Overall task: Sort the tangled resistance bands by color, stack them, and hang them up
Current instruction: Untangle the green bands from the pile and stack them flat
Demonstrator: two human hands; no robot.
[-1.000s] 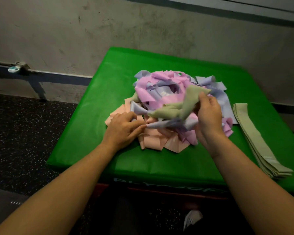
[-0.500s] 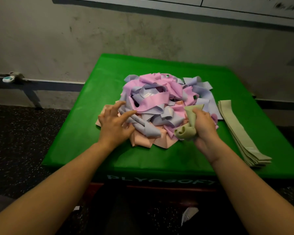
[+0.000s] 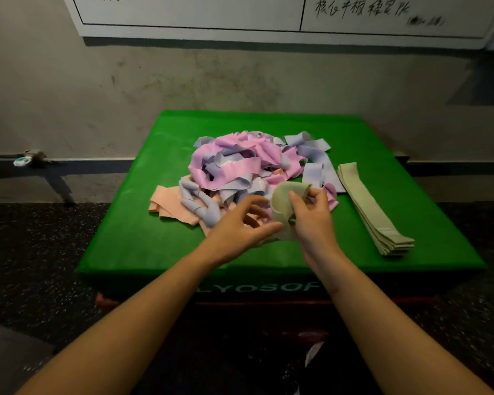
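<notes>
Pinched a looped green band [image 3: 280,206] in right hand [image 3: 311,220] at near edge of tangled pile [image 3: 240,172]; left hand [image 3: 240,226] spread loose beside it. Stacked green bands [image 3: 371,209] right of pile.

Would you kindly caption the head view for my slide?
Right hand grips a sage-green elastic band beside the tangled pink, lilac and peach heap.
</notes>
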